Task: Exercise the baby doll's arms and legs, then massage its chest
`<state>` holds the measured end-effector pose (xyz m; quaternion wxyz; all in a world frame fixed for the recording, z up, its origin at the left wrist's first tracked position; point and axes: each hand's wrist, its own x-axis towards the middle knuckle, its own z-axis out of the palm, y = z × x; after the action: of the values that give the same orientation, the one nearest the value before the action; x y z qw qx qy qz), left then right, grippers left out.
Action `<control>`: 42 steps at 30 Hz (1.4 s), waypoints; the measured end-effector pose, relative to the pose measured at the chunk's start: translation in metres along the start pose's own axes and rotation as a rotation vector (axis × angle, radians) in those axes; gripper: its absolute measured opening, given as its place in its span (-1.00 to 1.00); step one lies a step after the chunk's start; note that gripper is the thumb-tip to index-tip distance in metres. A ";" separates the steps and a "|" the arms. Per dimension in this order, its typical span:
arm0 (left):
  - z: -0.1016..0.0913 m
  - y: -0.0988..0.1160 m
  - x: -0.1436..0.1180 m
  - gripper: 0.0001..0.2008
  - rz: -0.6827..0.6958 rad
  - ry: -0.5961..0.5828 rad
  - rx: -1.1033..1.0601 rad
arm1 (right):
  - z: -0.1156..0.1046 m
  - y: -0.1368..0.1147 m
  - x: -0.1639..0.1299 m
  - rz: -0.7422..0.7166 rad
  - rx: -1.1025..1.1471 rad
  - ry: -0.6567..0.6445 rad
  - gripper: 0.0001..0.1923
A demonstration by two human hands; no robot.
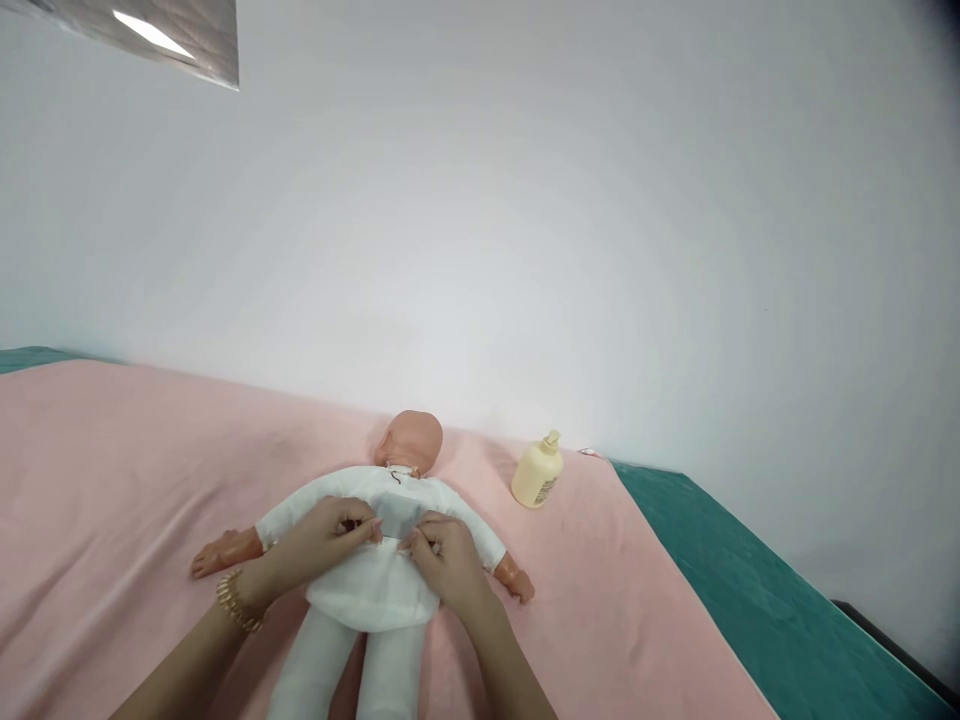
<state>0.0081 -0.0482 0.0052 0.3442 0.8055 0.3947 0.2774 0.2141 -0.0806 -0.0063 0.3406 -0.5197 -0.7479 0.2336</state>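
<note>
One doll (379, 560) is lying on one pink blanket (112, 480); one bottle (537, 472) is standing near it. Two hands, left (322, 540) and right (446, 560), are showing, plus perhaps one bracelet (236, 600).

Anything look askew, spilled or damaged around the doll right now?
Nothing stands out. The doll lies flat on its back on the pink blanket, its white top intact. The left hand and right hand both pinch the top's front at the chest. The lotion bottle leans slightly on the soft blanket, with no spill visible.
</note>
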 end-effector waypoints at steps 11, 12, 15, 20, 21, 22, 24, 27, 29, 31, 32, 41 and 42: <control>0.008 -0.008 0.005 -0.59 0.034 0.074 0.034 | 0.006 0.006 0.004 -0.095 0.056 0.128 -0.70; 0.008 -0.009 0.006 -0.58 0.048 0.122 0.025 | 0.006 0.008 0.006 -0.108 0.087 0.197 -0.68; 0.010 -0.011 0.009 -0.64 0.102 0.265 0.010 | 0.007 0.014 0.012 -0.134 0.141 0.339 -0.65; 0.013 -0.015 0.013 -0.66 0.159 0.302 0.023 | 0.012 0.020 0.016 -0.186 0.134 0.293 -0.71; 0.014 -0.016 0.013 -0.65 0.151 0.292 0.028 | 0.013 0.020 0.016 -0.189 0.125 0.266 -0.72; 0.014 -0.017 0.014 -0.64 0.142 0.280 0.035 | 0.014 0.021 0.016 -0.189 0.115 0.240 -0.72; 0.015 -0.019 0.016 -0.63 0.131 0.246 0.058 | 0.015 0.020 0.015 -0.180 0.090 0.202 -0.73; 0.015 -0.021 0.017 -0.64 0.134 0.207 0.104 | 0.015 0.020 0.017 -0.163 0.049 0.166 -0.75; 0.016 -0.021 0.018 -0.65 0.133 0.195 0.127 | 0.015 0.019 0.018 -0.150 0.021 0.147 -0.77; 0.016 -0.021 0.019 -0.66 0.131 0.187 0.144 | 0.016 0.019 0.020 -0.138 -0.005 0.132 -0.79; 0.016 -0.021 0.020 -0.66 0.130 0.182 0.150 | 0.017 0.019 0.020 -0.135 -0.014 0.126 -0.79; 0.019 -0.028 0.019 -0.64 0.146 0.263 0.157 | 0.022 0.020 0.013 -0.189 0.003 0.211 -0.74; 0.020 -0.029 0.019 -0.62 0.146 0.279 0.157 | 0.022 0.021 0.013 -0.191 0.000 0.211 -0.73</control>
<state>0.0196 -0.0262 -0.0262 0.2012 0.8101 0.3996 0.3789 0.2076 -0.0608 -0.0322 0.4383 -0.4676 -0.7540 0.1441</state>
